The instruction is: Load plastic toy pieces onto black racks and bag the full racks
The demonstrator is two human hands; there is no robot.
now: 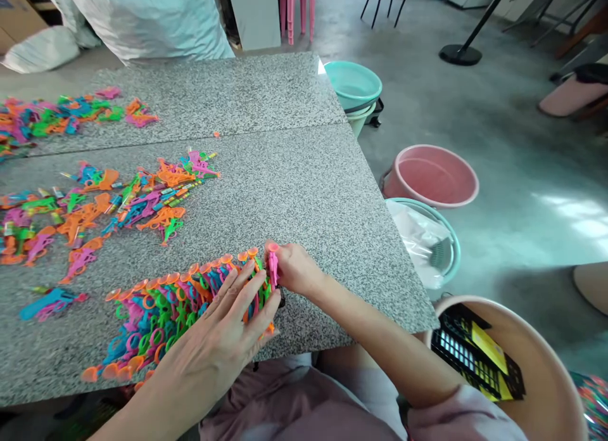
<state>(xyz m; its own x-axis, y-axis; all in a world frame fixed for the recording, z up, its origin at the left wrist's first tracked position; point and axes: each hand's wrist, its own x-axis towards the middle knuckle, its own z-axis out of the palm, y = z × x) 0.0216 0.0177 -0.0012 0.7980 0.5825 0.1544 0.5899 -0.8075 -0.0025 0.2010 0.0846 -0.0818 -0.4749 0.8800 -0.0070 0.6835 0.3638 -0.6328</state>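
Observation:
Small plastic toy guns in pink, green, blue and orange stand packed in a long row [159,311] near the table's front edge, orange suction-cup tips showing along both sides. My left hand [223,330] lies over the right part of the row with its fingers spread, touching the guns. At the row's right end my right hand [297,268] is closed on a pink toy gun [273,268], held upright against the others. A small black piece [282,297] shows just below that hand. The lower ends of several guns are hidden behind my left hand.
Loose toy guns lie in heaps on the speckled stone table [285,175], at left [142,203] and farther back [52,119]. Beyond the right edge stand a pink tub [470,181], a teal basin [354,80] and a beige tub [560,371] holding black plastic racks.

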